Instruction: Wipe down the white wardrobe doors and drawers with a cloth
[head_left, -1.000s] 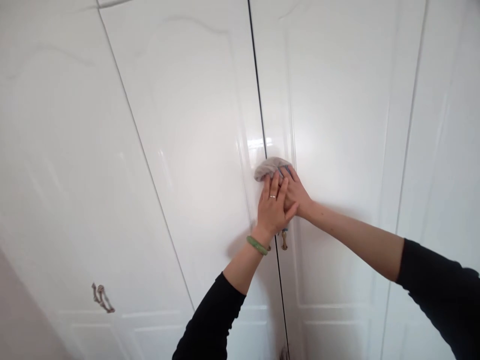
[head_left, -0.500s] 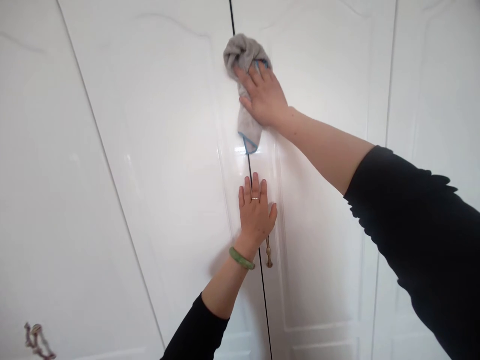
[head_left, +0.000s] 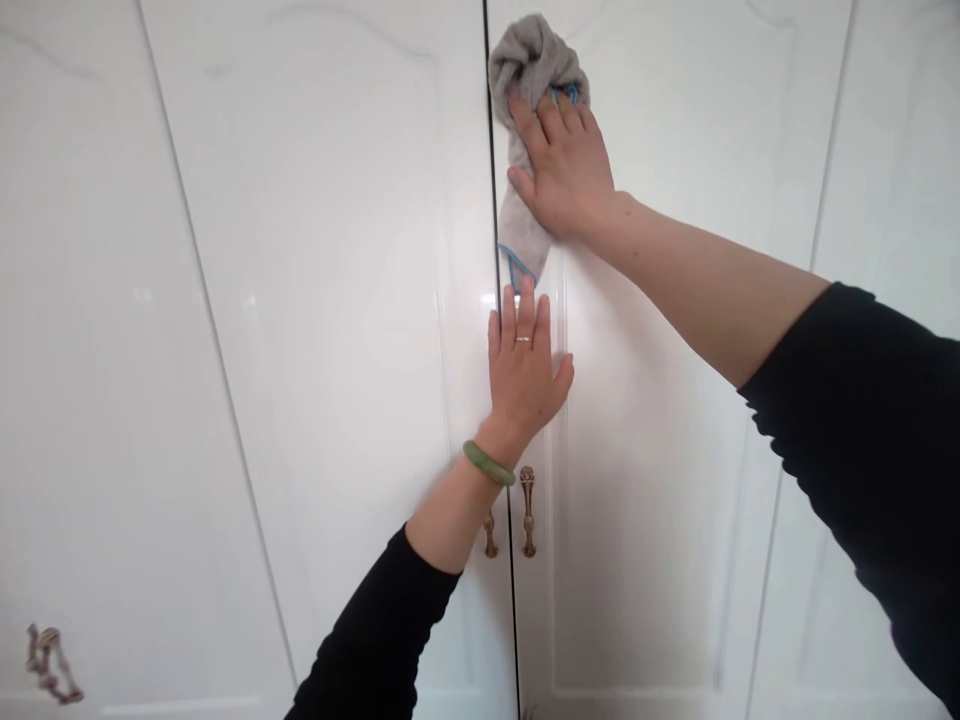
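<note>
A bunched grey cloth (head_left: 536, 60) with blue edging lies against the upper part of a glossy white cabinet door (head_left: 645, 420). Over it is my right hand (head_left: 566, 165), pressing it to the door beside the dark gap, its fingertips sunk in the folds. The cloth's lower corner hangs below my palm. My left hand (head_left: 523, 365), with a ring and a green bangle (head_left: 489, 464) at the wrist, rests flat with fingers spread across the door edges. Its middle fingertip meets the cloth's hanging corner.
Just below my left hand is a bronze-coloured handle (head_left: 528, 512). A second handle (head_left: 490, 536) is partly behind my left forearm. Another pair of handles (head_left: 52, 662) shows at the lower left. More white door panels (head_left: 330, 300) extend to both sides.
My right hand has slid the cloth rightward off the dark gap, onto the right door. My left hand has moved up along the gap, uncovering the handles below.
</note>
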